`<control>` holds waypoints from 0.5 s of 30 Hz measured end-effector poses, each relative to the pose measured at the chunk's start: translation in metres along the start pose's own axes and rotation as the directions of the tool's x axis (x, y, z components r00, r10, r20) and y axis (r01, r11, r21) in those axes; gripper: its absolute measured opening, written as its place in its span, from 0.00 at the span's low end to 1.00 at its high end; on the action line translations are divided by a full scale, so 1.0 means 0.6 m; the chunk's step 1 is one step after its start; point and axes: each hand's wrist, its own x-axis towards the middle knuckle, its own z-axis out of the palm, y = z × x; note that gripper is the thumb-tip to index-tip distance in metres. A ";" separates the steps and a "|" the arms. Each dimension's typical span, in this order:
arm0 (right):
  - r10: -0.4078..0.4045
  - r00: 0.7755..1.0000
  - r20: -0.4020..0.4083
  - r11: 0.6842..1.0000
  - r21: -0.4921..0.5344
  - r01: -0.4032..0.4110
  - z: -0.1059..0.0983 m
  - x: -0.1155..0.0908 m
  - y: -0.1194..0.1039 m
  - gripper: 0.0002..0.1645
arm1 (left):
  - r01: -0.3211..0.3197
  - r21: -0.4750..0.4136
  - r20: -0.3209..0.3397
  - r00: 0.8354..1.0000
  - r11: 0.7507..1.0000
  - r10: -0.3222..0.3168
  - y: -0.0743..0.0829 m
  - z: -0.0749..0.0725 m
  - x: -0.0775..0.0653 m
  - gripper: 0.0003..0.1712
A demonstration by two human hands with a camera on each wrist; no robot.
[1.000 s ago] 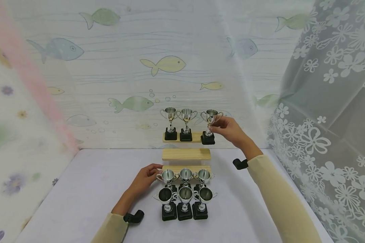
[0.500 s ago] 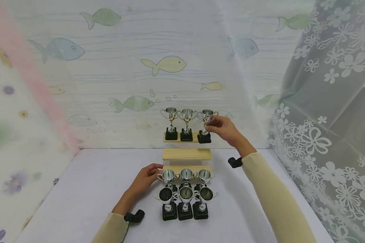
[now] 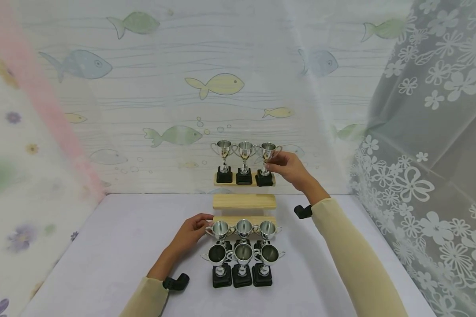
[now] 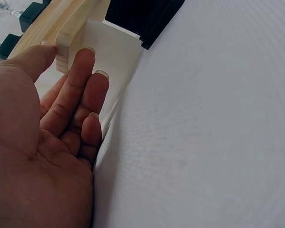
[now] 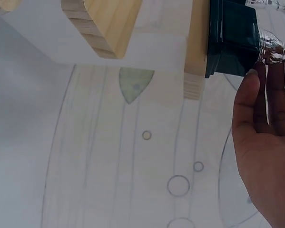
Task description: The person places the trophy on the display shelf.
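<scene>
My right hand (image 3: 291,169) holds a small silver trophy cup (image 3: 264,171) by its stem, just above the black base. In the right wrist view that base (image 5: 235,38) sits at the end of the top wooden shelf (image 5: 196,57). To its left on this shelf stand two more trophies, a middle one (image 3: 244,163) and a left one (image 3: 224,162). My left hand (image 3: 188,233) grips the left end of the lowest wooden shelf (image 3: 243,219). In the left wrist view, the thumb touches the edge of the wood (image 4: 68,35), with curled fingers below.
Between top and bottom lies a bare middle shelf (image 3: 243,201). Two rows of three trophies stand in front on the white tabletop (image 3: 115,251), a back-row cup (image 3: 243,227) and a front-row cup (image 3: 243,255) among them. A fish-print curtain (image 3: 143,101) hangs behind.
The right hand has brought its trophy left, from beyond the top shelf's right end to beside the middle trophy. My left hand stays at the lowest shelf.
</scene>
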 end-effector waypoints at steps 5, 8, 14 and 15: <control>-0.005 1.000 -0.014 1.000 -0.011 0.005 0.003 0.000 0.000 0.17 | -0.007 0.002 0.006 1.000 1.000 0.007 -0.005 -0.003 0.001 0.17; -0.012 1.000 -0.025 1.000 -0.016 0.011 0.006 0.001 0.002 0.16 | -0.006 0.014 0.002 1.000 1.000 0.006 -0.004 -0.003 0.001 0.16; -0.053 0.997 -0.049 0.998 -0.040 0.051 0.007 -0.005 0.010 0.15 | -0.004 0.020 0.007 1.000 1.000 0.004 -0.002 -0.002 0.001 0.17; -0.062 0.997 -0.052 0.998 -0.035 0.060 0.007 -0.008 0.011 0.15 | -0.005 0.019 0.010 1.000 1.000 0.005 -0.003 -0.003 0.001 0.17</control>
